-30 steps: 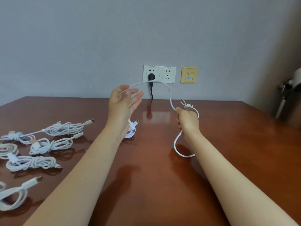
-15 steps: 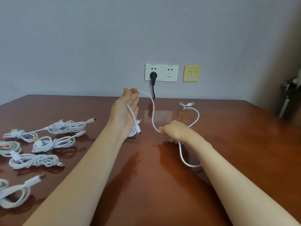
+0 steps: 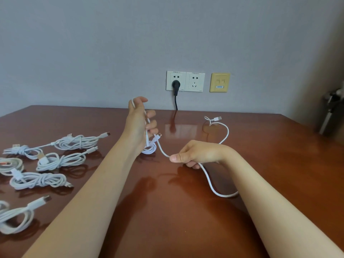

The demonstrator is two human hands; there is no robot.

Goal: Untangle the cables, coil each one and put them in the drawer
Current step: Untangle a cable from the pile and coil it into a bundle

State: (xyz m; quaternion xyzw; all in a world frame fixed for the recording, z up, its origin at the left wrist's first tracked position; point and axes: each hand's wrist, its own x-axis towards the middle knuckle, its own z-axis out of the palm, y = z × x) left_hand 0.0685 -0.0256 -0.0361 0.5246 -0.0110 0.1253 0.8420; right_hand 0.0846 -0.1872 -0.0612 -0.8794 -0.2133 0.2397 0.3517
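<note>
Your left hand has closed since half a second ago: the fingers that stood straight are now curled over the white cable. Your right hand has come down from where it was 1 second ago, so the high arch of cable between your hands is now a short dip.

You hold the left hand upright above the table, gripping the cable. A strand passes over the top of that hand by the forefinger and runs down the palm under the curled fingers. A small coil hangs just below the hand, and a small connector sticks out beside the lowest finger.

You hold the right hand low over the table, thumb pointing left, fingers closed round the same cable. From under that hand the cable drops to the tabletop, curves right and goes behind your right forearm. It comes out on the far side and loops away toward the wall, ending in a flat plug lying on the table.

Several coiled cables lie in bundles on the left part of the table, well apart from both hands.

On the wall behind are 2 wall sockets, a black plug in the left one, and a yellow plate beside them.
</note>
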